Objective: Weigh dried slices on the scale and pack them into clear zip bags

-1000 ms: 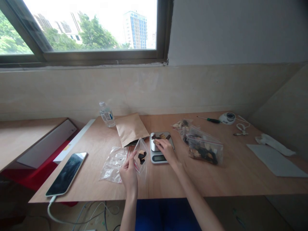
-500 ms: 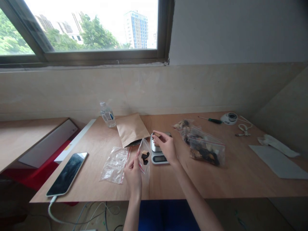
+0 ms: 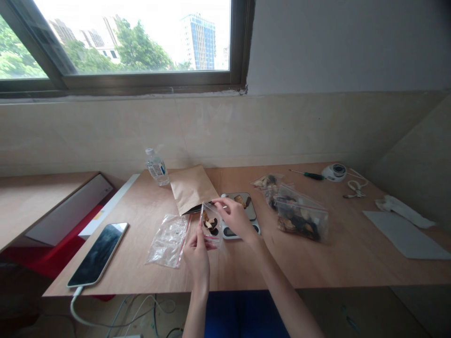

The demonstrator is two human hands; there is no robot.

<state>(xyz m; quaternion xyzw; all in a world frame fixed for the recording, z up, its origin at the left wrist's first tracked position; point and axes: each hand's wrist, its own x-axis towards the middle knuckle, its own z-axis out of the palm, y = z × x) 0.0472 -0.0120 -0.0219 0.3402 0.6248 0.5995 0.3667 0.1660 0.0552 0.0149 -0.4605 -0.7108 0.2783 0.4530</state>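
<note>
My left hand [image 3: 197, 256] pinches the near edge of a small clear zip bag [image 3: 210, 224] that holds a few dark and tan dried pieces. My right hand [image 3: 234, 218] is at the bag's open top, fingers curled over its mouth. Just behind it stands a small kitchen scale [image 3: 243, 211] with a few dried pieces on its platform. The scale's display is partly hidden by my right hand.
An empty clear zip bag [image 3: 168, 240] lies left of my hands, a phone [image 3: 97, 253] on a cable further left. A brown paper pouch [image 3: 192, 188] and water bottle [image 3: 156, 167] stand behind. Filled zip bags [image 3: 299, 218] lie right; a screwdriver [image 3: 306, 175] and white paper [image 3: 405, 234] beyond.
My right hand has come off the scale's platform and moved left to the mouth of the small bag. The bag now holds more pieces. My left hand shifted slightly right.
</note>
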